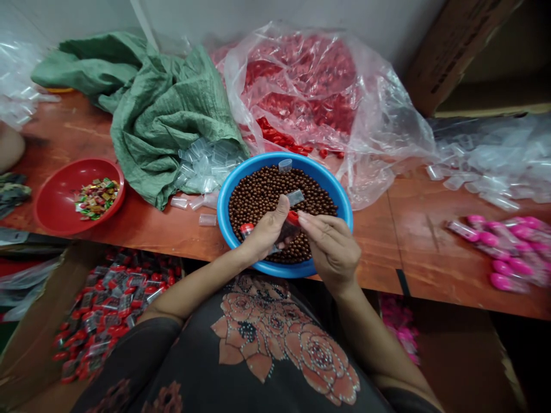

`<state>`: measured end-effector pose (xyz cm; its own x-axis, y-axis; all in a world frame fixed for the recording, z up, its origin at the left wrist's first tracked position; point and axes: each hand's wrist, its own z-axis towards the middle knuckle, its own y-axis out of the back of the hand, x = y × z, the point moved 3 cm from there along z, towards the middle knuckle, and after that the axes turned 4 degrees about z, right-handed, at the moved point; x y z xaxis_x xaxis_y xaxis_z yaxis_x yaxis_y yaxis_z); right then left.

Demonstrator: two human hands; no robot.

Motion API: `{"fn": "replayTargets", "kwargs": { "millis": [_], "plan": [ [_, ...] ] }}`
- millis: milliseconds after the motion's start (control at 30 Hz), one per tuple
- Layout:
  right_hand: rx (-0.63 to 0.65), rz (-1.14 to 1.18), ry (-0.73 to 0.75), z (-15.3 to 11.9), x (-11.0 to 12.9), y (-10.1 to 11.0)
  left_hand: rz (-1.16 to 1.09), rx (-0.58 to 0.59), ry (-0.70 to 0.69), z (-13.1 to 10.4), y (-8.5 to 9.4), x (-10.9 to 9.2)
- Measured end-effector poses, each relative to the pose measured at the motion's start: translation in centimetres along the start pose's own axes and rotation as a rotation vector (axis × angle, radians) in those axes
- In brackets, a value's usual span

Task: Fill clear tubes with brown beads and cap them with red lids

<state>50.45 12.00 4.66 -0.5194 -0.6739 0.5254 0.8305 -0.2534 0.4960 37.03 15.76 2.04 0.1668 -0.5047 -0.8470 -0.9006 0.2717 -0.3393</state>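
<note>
A blue basin (222, 221) full of small round brown balls (262, 192) stands in front of me. Over it, my left hand (267, 228) is closed around a small clear plastic tube (287, 229) with dark contents. The fingertips of my right hand (333, 244) pinch the red cap (293, 217) at the tube's top; how firmly it sits, I cannot tell. Two clear empty tubes lie on the balls, one near the far rim (284, 166) and one just beyond my left thumb (295, 198). Left of my left hand shows a red-capped tube (247, 229).
Behind the basin lie a clear bag of red caps (301, 92) and a green sack (172, 115) with clear tubes (206, 163). A red bowl (47, 198) of wrapped candies stands left. Below is a box of red-capped tubes (116, 298); pink-capped tubes (510, 246) lie right.
</note>
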Motion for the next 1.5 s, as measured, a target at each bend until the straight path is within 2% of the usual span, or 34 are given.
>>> {"fn": "replayTargets", "kwargs": {
  "millis": [167,233,367,467,533,767,833,900,933,1067,1133,1200,1267,1367,1500],
  "plan": [
    [-0.092,0.074,-0.157,-0.3,0.2,-1.2,-0.046,-0.01,-0.011,0.0,0.0,-0.1],
    [-0.059,0.059,-0.159,-0.3,0.2,-1.6,-0.076,0.004,-0.003,0.1,0.1,-0.2],
    [0.093,0.011,-0.12,-0.1,-0.8,-2.1,-0.208,-0.018,-0.03,0.6,0.2,-0.8],
    [0.189,-0.011,-0.077,0.2,-1.6,-2.2,-0.257,-0.051,0.02,0.7,0.1,-1.1],
    [0.212,-0.033,-0.03,0.4,-1.8,-2.1,-0.239,-0.03,0.052,0.6,-0.1,-1.1],
    [0.18,-0.194,0.227,0.4,-1.5,-1.7,-0.269,0.093,0.014,0.2,-0.7,-0.1],
    [0.173,-0.184,0.258,0.1,-1.6,-1.6,-0.286,0.128,0.017,0.1,-0.9,0.3],
    [0.18,-0.127,0.196,-0.2,-1.9,-1.5,-0.287,0.139,0.0,0.0,-1.0,0.2],
    [0.184,-0.079,0.115,-0.4,-2.1,-1.4,-0.285,0.143,-0.016,-0.1,-1.0,0.0],
    [0.145,0.19,-0.417,-1.5,-3.5,-1.2,-0.235,0.139,-0.096,-0.2,-0.9,-1.1],
    [0.134,0.339,-0.594,-1.8,-3.7,-1.2,-0.173,0.1,-0.11,-0.3,-0.8,-1.3],
    [0.1,0.396,-0.628,-1.6,-3.4,-1.0,-0.106,0.057,-0.103,-0.3,-0.7,-1.2],
    [0.066,0.344,-0.57,-1.0,-3.0,-0.6,-0.031,0.06,-0.079,-0.3,-0.7,-0.7],
    [0.157,0.278,-0.521,-0.5,-2.8,-0.6,0.131,0.087,-0.088,-0.3,-0.4,-0.1],
    [0.222,0.342,-0.665,-1.1,-3.9,-1.3,0.3,0.089,-0.231,-0.3,0.1,-0.2]
  ]
}}
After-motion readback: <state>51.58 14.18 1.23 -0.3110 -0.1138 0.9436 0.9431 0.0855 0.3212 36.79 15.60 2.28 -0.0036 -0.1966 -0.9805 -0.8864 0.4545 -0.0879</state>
